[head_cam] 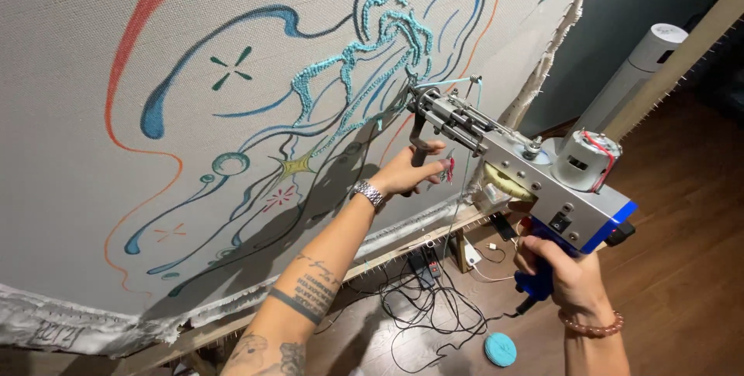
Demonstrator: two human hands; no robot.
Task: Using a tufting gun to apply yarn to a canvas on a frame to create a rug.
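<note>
Head view: left hand (409, 172) wrapped around the front grip, right hand (559, 271) clenched on the blue rear handle of the tufting gun (515, 163), needle at the stretched cloth (93, 213). Gun looks heavy, rigid; cloth taut, yarn (364, 54) soft.

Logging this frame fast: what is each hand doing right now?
Left hand: closed around the front handle of the tufting gun.
Right hand: closed around the gun's blue grip.
</note>
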